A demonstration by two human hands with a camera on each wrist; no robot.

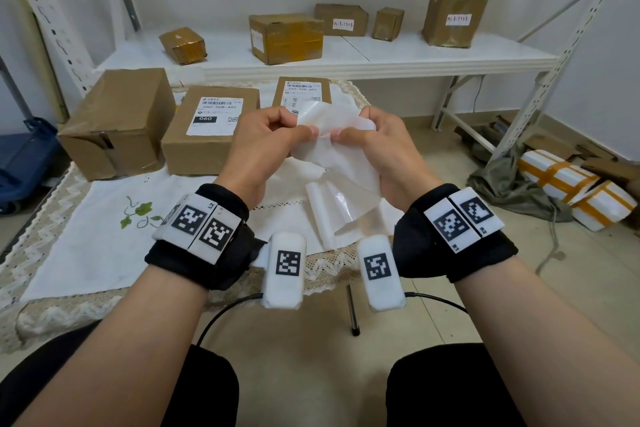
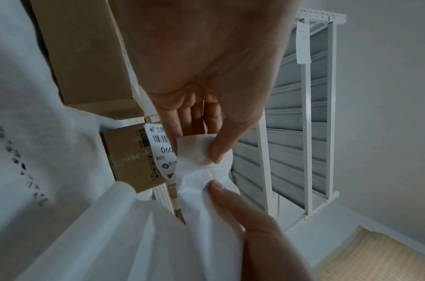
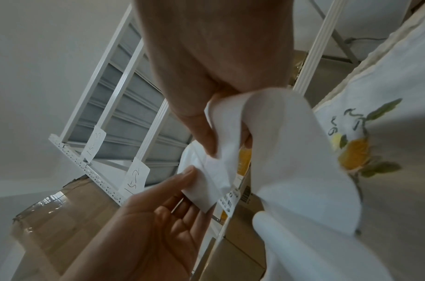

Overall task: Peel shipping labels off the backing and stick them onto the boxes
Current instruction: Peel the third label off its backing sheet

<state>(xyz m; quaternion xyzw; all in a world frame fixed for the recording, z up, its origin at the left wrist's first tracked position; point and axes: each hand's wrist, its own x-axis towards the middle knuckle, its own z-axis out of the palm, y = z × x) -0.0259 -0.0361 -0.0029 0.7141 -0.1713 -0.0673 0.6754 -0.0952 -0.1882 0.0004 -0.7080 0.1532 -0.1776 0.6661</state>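
Note:
Both hands hold a crumpled white label sheet [image 1: 327,121] above the table. My left hand [image 1: 301,128] pinches its left part between thumb and fingers, which the left wrist view shows close up on the sheet [image 2: 199,171]. My right hand [image 1: 349,132] pinches the right part, its thumb [image 3: 207,142] pressed on the paper [image 3: 230,152]. A glossy backing strip [image 1: 339,204] hangs from the sheet down to the tablecloth. Beyond the hands stand a plain brown box [image 1: 117,121], a labelled box [image 1: 207,135] and a second labelled box [image 1: 304,88]. I cannot tell label from backing in the crumpled part.
The table wears a white embroidered cloth [image 1: 86,236]. A white shelf [image 1: 381,55] behind it carries several taped brown boxes [image 1: 285,38]. A blue crate [image 1: 24,163] sits on the floor at left, white wrapped parcels [image 1: 571,191] at right. A dark rod [image 1: 352,310] lies near my knees.

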